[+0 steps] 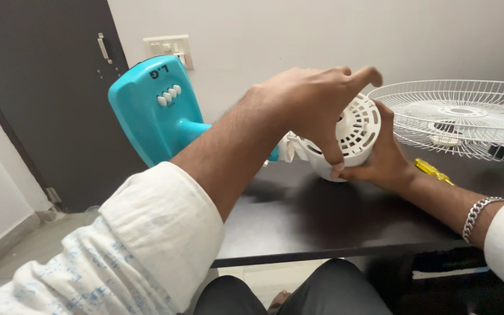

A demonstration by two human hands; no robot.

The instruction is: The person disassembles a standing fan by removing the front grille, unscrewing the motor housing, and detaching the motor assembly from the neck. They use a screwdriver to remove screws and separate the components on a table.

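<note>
I see motor housing above dark table | left hand pinches its vented back, right hand cups it | looks light, rigid, brittle plastic; I'd grip the solid rim.

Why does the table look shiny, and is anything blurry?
Head view: soft light glares pale on the dark glossy table; a dim shadow lies under the white vented plastic fan housing; the near left white sleeve looks slightly soft.

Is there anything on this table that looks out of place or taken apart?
Yes. The fan is dismantled: its blue base lies tipped on its side, both hands grip the white motor housing, and the wire guard lies flat apart, a yellow screwdriver beside it.
</note>
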